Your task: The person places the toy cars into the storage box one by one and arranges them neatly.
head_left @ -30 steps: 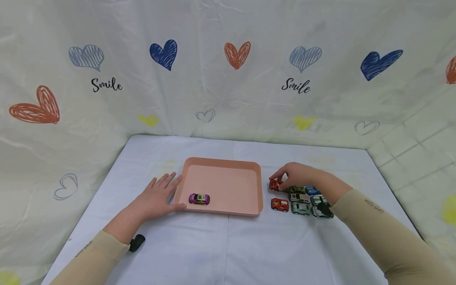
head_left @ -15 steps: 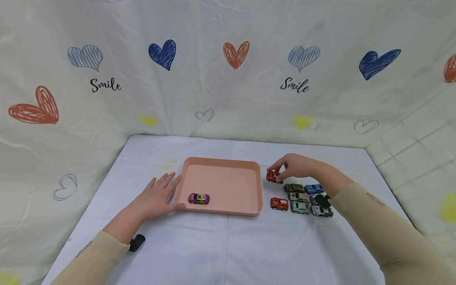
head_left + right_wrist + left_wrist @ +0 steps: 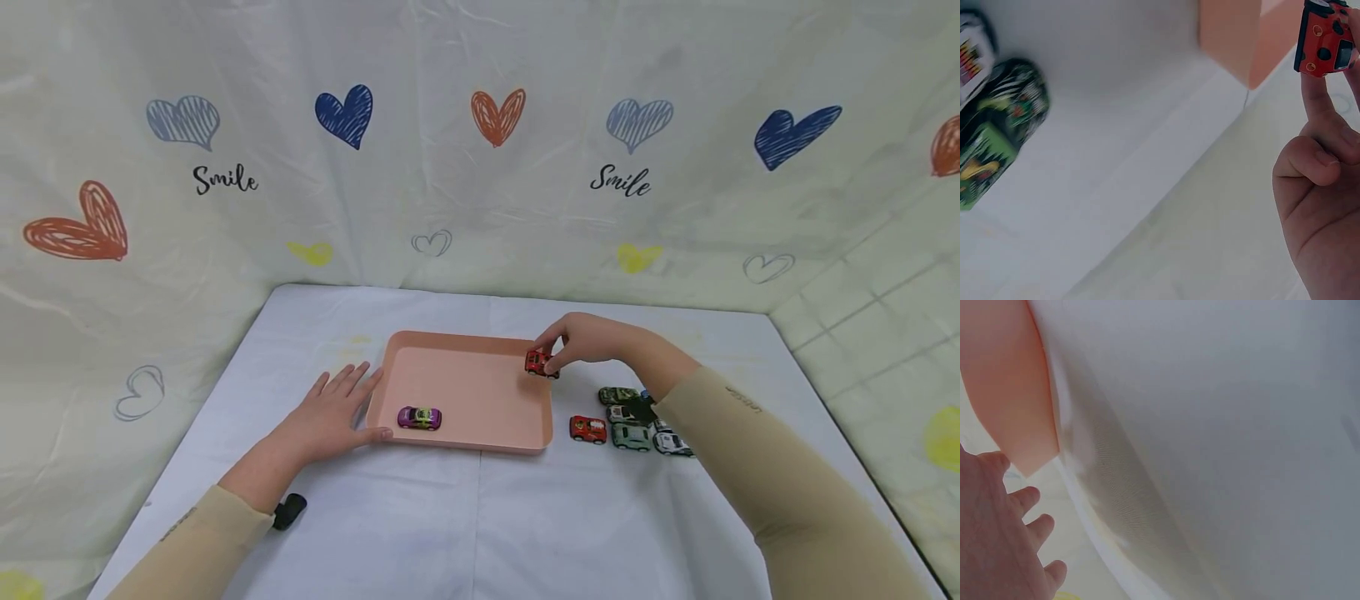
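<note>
My right hand (image 3: 588, 337) pinches a red toy car (image 3: 538, 362) with black spots, held over the right rim of the pink tray (image 3: 480, 446). In the right wrist view the red toy car (image 3: 1327, 39) sits between the fingertips, with another finger curled below. My left hand (image 3: 330, 417) lies with fingers spread at the tray's left edge, thumb against the near left corner. A purple and yellow toy car (image 3: 419, 418) rests inside the tray near that corner. In the left wrist view the fingers (image 3: 1040, 528) are beside the tray's side wall (image 3: 1013, 394).
Right of the tray, on the white cloth (image 3: 420, 517), stand another red toy car (image 3: 588, 429), a green camouflage car (image 3: 618, 396), a pale green car (image 3: 632, 437) and a white car (image 3: 670, 440). The right sleeve and a black wrist device hide part of this group.
My right hand has lifted the red toy car from the back of the group and carried it left to the tray's rim. The left hand has stayed in place.
</note>
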Demonstrator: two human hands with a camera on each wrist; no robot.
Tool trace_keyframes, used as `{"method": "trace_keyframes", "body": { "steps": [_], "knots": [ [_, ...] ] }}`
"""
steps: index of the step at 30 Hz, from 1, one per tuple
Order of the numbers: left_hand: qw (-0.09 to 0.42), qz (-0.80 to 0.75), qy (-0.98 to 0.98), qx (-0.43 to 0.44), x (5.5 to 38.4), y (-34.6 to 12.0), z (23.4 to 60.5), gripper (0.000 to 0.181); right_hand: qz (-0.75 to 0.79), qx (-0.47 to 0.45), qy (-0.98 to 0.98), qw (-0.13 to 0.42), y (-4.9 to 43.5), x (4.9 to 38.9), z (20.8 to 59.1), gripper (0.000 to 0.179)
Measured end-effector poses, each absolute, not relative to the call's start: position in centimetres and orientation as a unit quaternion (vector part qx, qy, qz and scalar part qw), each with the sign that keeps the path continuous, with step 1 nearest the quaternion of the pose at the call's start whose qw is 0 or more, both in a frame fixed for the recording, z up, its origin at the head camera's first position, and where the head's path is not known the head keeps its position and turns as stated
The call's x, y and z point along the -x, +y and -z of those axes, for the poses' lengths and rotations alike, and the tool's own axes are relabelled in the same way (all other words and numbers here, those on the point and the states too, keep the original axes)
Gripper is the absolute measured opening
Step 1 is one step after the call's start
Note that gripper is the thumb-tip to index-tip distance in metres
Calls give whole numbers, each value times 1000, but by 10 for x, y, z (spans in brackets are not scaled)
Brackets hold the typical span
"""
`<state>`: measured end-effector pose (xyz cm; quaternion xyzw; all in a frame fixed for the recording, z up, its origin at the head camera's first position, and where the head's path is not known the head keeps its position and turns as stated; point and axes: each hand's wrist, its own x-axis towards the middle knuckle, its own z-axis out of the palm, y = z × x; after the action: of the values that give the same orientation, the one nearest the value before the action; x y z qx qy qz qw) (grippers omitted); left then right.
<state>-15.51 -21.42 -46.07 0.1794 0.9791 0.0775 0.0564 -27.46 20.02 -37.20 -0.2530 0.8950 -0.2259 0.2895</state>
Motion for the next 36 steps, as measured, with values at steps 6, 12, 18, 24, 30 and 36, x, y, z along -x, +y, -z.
{"method": "trace_keyframes", "body": {
  "steps": [6, 12, 18, 24, 30, 36],
  "knots": [
    [54, -70, 979, -182, 155, -213, 460, 105, 228, 261, 890, 298, 175, 281, 375, 39],
    [53, -69, 979, -186, 156, -212, 457, 108, 238, 270, 883, 302, 149, 284, 378, 39],
    [57, -70, 980, -176, 155, -212, 457, 107, 230, 294, 877, 301, 124, 289, 381, 38],
    [56, -68, 981, -173, 155, -213, 457, 105, 250, 302, 866, 311, 101, 289, 382, 38],
    [59, -61, 981, -174, 155, -213, 457, 106, 230, 300, 869, 319, 77, 286, 387, 38],
    [60, -68, 981, -173, 155, -213, 456, 106, 197, 317, 873, 314, 53, 287, 397, 40]
  ]
}}
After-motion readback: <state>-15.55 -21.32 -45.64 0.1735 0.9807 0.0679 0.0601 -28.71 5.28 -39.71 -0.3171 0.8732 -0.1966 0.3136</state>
